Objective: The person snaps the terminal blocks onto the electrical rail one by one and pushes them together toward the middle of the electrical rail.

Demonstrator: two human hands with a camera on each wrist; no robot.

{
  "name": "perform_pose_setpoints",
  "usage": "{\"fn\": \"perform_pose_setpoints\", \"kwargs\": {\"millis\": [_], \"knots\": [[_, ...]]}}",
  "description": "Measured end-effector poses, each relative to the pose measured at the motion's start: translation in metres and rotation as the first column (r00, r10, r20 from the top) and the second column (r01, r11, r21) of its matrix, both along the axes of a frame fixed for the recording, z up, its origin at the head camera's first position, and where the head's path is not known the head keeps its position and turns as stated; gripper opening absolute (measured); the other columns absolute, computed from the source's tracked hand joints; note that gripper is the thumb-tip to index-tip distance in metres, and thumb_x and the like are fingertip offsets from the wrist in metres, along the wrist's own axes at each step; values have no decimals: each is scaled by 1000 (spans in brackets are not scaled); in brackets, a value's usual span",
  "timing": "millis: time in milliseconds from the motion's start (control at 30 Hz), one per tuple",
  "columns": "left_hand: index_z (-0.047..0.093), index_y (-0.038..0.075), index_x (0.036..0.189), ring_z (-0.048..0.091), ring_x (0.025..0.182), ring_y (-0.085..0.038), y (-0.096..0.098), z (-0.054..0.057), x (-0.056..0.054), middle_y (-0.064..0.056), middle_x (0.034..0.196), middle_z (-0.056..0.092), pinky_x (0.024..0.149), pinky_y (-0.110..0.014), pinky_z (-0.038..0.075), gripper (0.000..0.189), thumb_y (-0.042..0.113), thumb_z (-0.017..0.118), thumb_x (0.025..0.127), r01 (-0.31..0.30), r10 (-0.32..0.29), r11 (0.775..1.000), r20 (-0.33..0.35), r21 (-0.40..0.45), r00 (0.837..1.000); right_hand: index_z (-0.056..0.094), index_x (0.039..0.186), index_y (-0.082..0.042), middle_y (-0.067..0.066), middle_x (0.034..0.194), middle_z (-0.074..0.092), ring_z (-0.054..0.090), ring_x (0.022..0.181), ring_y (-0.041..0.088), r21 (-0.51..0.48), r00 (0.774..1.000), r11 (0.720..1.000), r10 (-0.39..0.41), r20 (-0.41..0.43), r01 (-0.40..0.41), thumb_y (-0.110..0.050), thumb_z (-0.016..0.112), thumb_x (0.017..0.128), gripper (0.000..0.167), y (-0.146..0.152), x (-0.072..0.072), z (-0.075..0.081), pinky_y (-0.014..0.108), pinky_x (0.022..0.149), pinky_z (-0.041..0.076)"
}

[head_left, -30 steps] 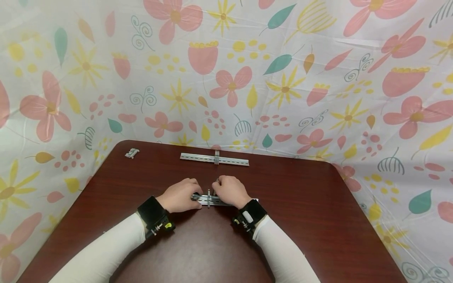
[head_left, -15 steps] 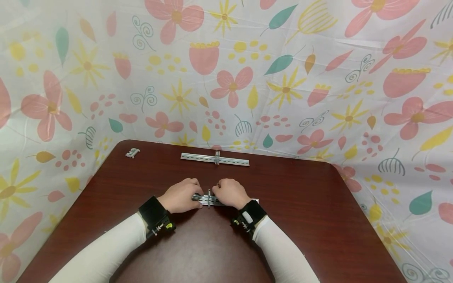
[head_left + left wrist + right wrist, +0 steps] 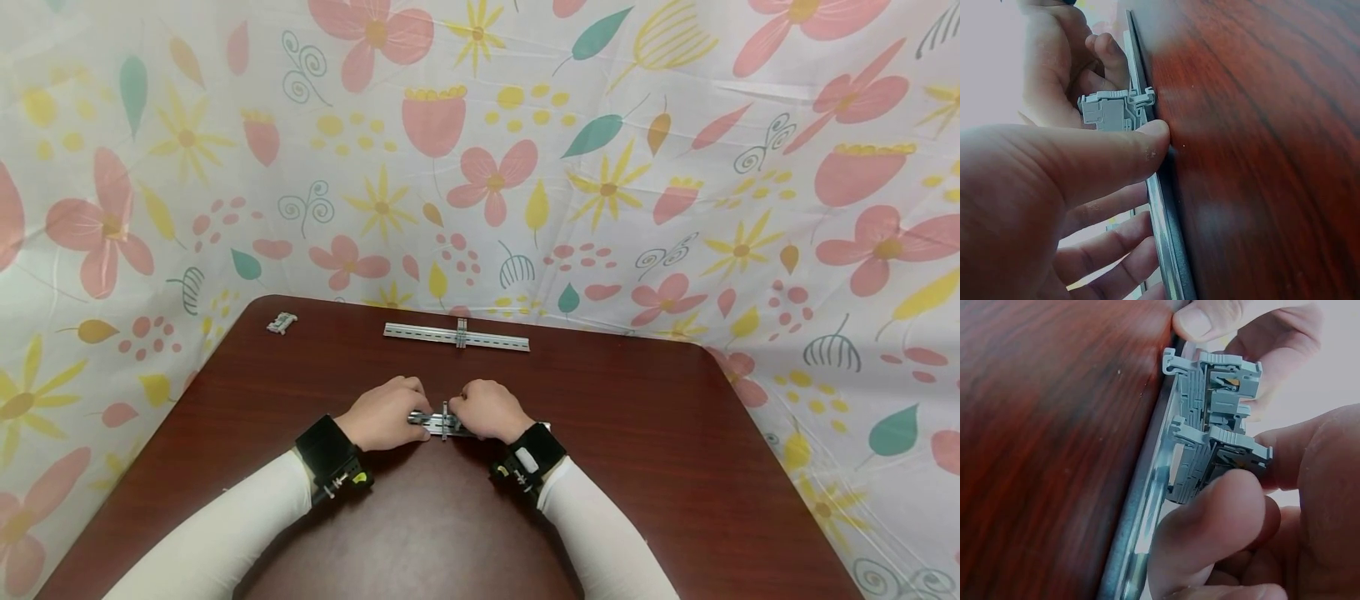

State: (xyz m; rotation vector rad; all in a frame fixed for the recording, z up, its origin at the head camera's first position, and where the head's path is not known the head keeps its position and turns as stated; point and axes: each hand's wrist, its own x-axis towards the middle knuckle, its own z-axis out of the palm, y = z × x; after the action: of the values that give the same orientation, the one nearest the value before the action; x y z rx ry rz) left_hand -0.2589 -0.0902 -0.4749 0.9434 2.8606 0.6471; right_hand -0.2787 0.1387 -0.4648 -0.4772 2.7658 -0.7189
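Note:
Near the middle of the table, my left hand (image 3: 382,414) grips the left end of a slotted metal DIN rail (image 3: 435,422), its thumb (image 3: 1147,147) on the near edge and fingers curled behind. One grey terminal block (image 3: 1232,378) stands across the rail beside that thumb. My right hand (image 3: 491,408) pinches a second grey terminal block (image 3: 1200,450) between thumb and finger, just right of the first and against the rail's face. This second block tilts slightly relative to the first. The right hand covers much of the rail's right part in the head view.
Toward the back of the brown table (image 3: 615,467) lies another DIN rail (image 3: 420,333) with terminal blocks (image 3: 462,333) at its middle. Several small light grey pieces (image 3: 282,323) sit together at the back left corner. A flowered cloth (image 3: 570,192) hangs behind the table.
My right hand has lowered slightly toward the rail since one second ago. The left hand and the rail stay practically where they were.

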Motion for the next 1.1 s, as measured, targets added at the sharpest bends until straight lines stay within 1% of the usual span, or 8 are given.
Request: {"fn": "perform_pose_setpoints", "kwargs": {"millis": [267,533,700,867,1100], "knots": [[87,16,118,62,112,-23,0,-2,-1,4,111,64,83,-40,57,27,29,91,95,-2,2,1000,-4,-7,1000,61,67,-18,-2,51,55,58,43,16,12,999,999,33,32,-33,-29,57,111,45,1,-1,-1,31,49,43],[87,16,118,63,112,-23,0,0,0,4,111,64,82,-40,58,27,29,91,95,-9,9,1000,-7,-1,1000,64,67,-16,-3,50,55,58,43,17,39,998,998,51,40,-53,-30,58,111,47,-1,2,2,31,48,42],[87,16,116,63,107,-22,-1,2,1,3,109,64,80,-40,57,27,29,92,93,-24,24,1000,1,-2,1000,66,69,-16,-2,51,57,60,43,17,54,997,996,63,53,-66,-30,58,111,46,-1,2,4,31,48,43],[88,15,114,63,104,-21,0,2,1,3,107,64,78,-39,57,25,28,93,93,-36,36,999,13,8,999,65,68,-17,-1,55,58,62,44,19,57,995,996,67,72,-71,-31,57,112,47,0,3,5,30,47,43],[88,16,114,63,103,-20,1,2,0,5,107,63,79,-39,56,26,29,93,92,-46,46,999,18,13,999,62,64,-18,-1,56,57,61,42,17,71,994,993,86,69,-91,-29,56,113,51,0,3,5,30,48,45]]}}
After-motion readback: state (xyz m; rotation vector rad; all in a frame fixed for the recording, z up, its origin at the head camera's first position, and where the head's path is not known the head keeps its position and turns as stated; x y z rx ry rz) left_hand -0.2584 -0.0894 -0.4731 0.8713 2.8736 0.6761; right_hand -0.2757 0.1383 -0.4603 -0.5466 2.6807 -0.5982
